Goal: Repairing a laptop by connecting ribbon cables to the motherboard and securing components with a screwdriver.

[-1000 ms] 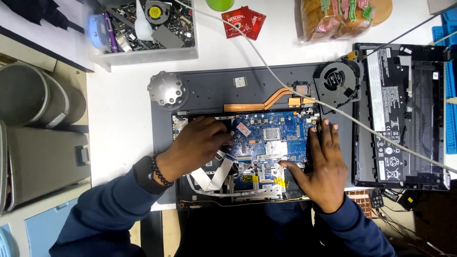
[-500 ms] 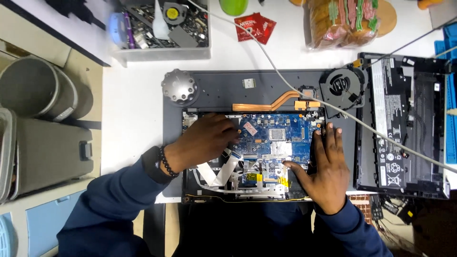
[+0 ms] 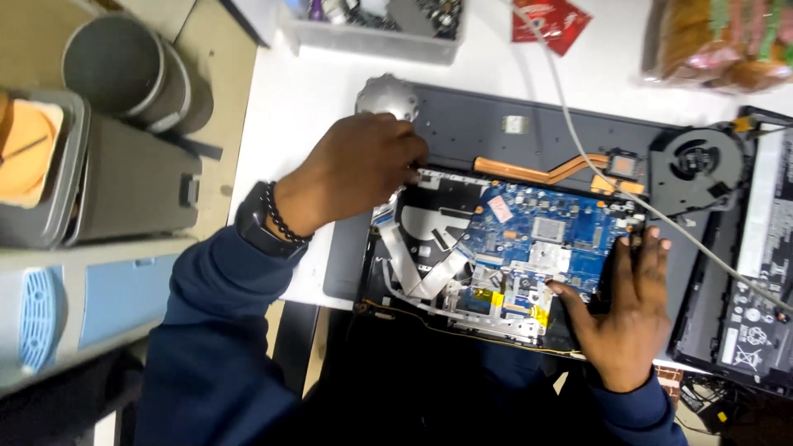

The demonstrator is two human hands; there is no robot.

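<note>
Blue circuit board (image 3: 541, 239) sits in the open laptop chassis (image 3: 462, 136) on the white worktop (image 3: 306, 107); my left hand (image 3: 359, 169) curls at its far-left corner, contents unclear; right hand (image 3: 624, 310) presses flat, empty; I'd judge it stiff, fragile; lift by edges.

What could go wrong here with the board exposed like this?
1. The grey cable drapes across the copper heat pipe and fan; a snag could drag it over the parts.
2. The right hand presses bare on the edge of the blue circuit board; static or flexing may harm it.
3. The left hand works at the chassis corner near the flat ribbon cables, which could crease.
</note>
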